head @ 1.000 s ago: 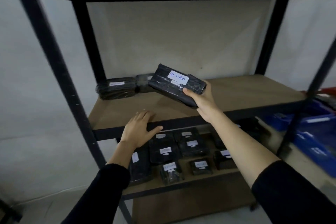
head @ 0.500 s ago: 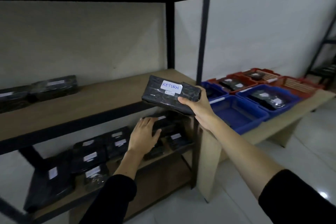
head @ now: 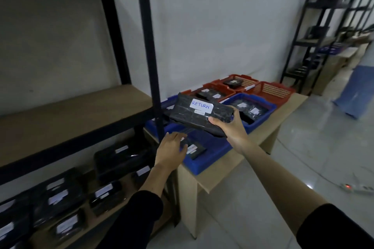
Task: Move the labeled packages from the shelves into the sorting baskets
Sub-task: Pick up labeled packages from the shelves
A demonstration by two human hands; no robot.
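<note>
My right hand [head: 230, 129] grips a black wrapped package [head: 194, 116] with a white label reading RETURN, held above the blue baskets [head: 210, 159] on a low wooden table [head: 222, 176]. My left hand [head: 172, 150] is empty with fingers apart, hovering at the near blue basket's left edge, next to the rack post. A second blue basket [head: 267, 114] and several red baskets [head: 269, 91] behind hold black packages. More labeled black packages [head: 121, 157] lie on the rack's lower shelf at bottom left.
The black metal rack [head: 150, 50] with wooden shelves fills the left; its upright post stands just left of the baskets. A second dark rack [head: 327, 26] stands at far right. A power strip [head: 360, 188] lies on the tiled floor at right.
The view has swung right from the rack to the basket table. My right hand has carried the RETURN package off the shelf over the blue baskets. My left hand left the shelf edge and followed.
</note>
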